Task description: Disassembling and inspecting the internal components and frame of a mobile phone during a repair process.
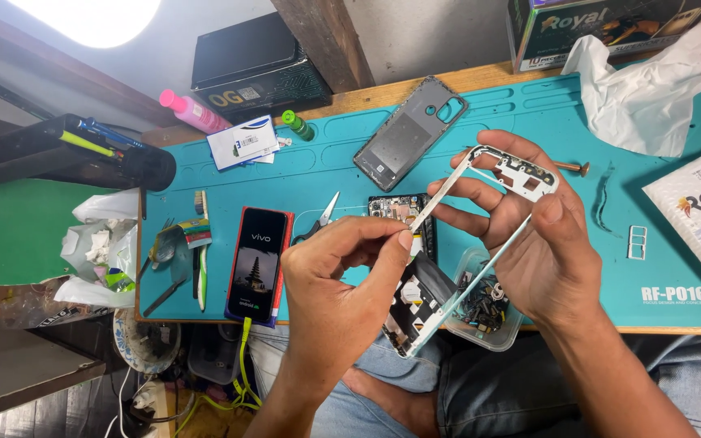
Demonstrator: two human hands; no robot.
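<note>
Teal silicone repair mat (529,122) is the landmark here, everything's spread out on it. Right hand (541,243) is closed around a white phone mid-frame (480,211), held up over the mat's near edge, thumb clamped on the top corner. Left hand (334,284) has thumb and forefinger pinched together on something tiny at the frame's left rail, too small to say what.

Under the frame on the mat: an opened phone body (403,211) and a clear plastic tray of small parts (480,312) right at the near edge. Dark back cover (410,131) lies toward the far side, scissors (320,219) and a powered-on phone (258,264) off to the left.

Risk as I see it: that frame is thin and only gripped at one end, so pulling hard could bend it. And if the pinched bit slips, it drops past the mat's edge into the lap.
</note>
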